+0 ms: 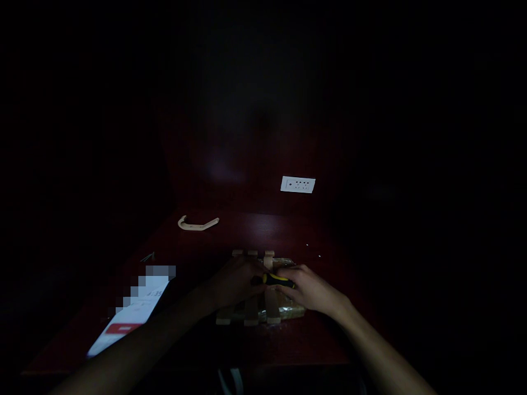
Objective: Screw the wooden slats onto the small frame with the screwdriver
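While the black-and-yellow tool (280, 281) is clamped by the right hand (307, 285) above wooden strips (251, 311), these are partly covered by the left hand (239, 278), apparently for steadiness; its closure cannot be told. A wrapped block (293, 312) is positioned beneath, on the surface (263, 345).

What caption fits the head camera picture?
Right hand holding a yellow-black handle over wooden strips, left hand beside it.
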A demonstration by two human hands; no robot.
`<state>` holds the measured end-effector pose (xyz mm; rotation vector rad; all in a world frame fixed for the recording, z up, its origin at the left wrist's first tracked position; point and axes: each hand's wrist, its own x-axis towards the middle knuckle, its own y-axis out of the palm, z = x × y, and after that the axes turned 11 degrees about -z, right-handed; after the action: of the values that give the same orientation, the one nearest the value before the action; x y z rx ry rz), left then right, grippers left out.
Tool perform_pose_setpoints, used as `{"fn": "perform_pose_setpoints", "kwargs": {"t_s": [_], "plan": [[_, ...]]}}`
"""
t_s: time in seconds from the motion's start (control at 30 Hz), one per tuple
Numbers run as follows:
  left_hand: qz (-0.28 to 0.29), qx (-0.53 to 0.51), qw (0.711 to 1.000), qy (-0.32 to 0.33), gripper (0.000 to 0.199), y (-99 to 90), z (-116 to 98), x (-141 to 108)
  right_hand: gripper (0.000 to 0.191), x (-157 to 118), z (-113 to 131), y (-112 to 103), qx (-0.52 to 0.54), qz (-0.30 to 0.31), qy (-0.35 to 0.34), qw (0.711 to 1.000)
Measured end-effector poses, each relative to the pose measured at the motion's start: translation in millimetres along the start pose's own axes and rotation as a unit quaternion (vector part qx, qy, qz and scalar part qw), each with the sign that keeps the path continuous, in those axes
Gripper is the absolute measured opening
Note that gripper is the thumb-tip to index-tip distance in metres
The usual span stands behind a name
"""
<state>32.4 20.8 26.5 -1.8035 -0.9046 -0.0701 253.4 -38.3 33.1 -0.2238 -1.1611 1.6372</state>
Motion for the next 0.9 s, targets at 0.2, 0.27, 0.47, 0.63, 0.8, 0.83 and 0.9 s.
{"fn": "perform_pose_setpoints", "kwargs": {"t_s": [0.2,0.27,0.47,0.63,0.8,0.83,0.9], "plan": [[0.002,-0.019,1.000,-0.022,0.015,1.5,-0.6,0.1,0.011,0.7,-6.9,1.3,-0.013,0.008,-0.006,1.000],[0.003,-0.038,0.999,-0.024,0.016,1.5,-0.5,-0.3,0.012,0.9,-9.0,1.9,-0.022,0.012,-0.009,1.000],[0.016,-0.029,0.999,-0.041,0.018,2.0,-0.1,-0.4,0.012,1.7,-4.3,-3.1,-0.038,0.019,0.001,0.999],[0.005,-0.015,0.999,-0.045,0.021,4.6,-0.1,-1.2,0.012,0.6,1.8,-8.0,-0.025,0.027,0.007,0.999],[0.001,-0.017,0.998,-0.063,0.022,5.9,-2.2,-1.6,0.017,2.0,5.3,-7.6,-0.001,0.019,0.015,1.000],[-0.001,-0.022,0.998,-0.063,0.021,5.6,-2.7,-1.6,0.017,2.5,5.9,-7.5,0.000,0.017,0.013,1.000],[0.000,-0.033,0.997,-0.064,0.020,3.9,-4.0,-1.5,0.015,3.5,6.3,-7.0,-0.004,0.014,0.007,1.000]]}}
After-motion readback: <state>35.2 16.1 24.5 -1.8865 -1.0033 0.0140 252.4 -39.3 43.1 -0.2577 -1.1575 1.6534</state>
